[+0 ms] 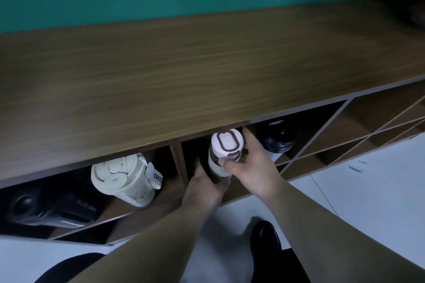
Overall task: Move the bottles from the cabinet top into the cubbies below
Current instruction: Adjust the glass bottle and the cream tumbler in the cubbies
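Note:
A clear bottle with a white lid (224, 147) stands upright in the middle cubby, just under the front edge of the wooden cabinet top (184, 71). My right hand (250, 163) grips its lid and neck from the right. Lower down, my left hand (204, 181) holds the body from the left, its fingers partly hidden behind the bottle. A black-lidded bottle (277, 138) stands in the same cubby to the right. In the left cubby are a cream coffee tumbler (124, 179) and a dark bottle (30, 204).
A vertical divider (178, 163) separates the left and middle cubbies. Diagonal lattice compartments (368, 135) fill the cabinet's right end. A teal wall rises behind the cabinet. My black shoe (264, 239) rests on the pale tiled floor (368, 190) below.

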A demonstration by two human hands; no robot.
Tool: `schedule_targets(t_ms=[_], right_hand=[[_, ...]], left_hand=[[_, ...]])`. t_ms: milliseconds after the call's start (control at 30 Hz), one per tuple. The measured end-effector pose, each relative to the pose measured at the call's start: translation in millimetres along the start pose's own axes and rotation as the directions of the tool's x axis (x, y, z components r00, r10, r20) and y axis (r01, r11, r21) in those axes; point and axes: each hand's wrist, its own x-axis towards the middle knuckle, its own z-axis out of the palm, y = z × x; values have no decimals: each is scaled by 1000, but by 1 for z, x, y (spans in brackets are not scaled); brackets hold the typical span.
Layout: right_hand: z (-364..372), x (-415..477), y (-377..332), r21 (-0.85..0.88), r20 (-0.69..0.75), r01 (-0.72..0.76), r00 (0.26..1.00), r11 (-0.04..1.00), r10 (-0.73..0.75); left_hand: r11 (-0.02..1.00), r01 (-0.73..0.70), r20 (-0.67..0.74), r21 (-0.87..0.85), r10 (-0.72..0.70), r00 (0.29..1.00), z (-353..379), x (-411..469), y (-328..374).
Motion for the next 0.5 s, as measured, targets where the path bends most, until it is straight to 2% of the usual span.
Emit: schedule_targets(t_ms=[200, 500], right_hand=[[6, 3, -3, 33, -5, 53, 999, 998, -53], [8, 2, -6, 67, -56, 60, 997, 996, -56]], left_hand=[[996, -89, 7, -12, 89, 996, 0, 8, 1], [995, -95, 4, -9, 95, 996, 2, 12, -1]])
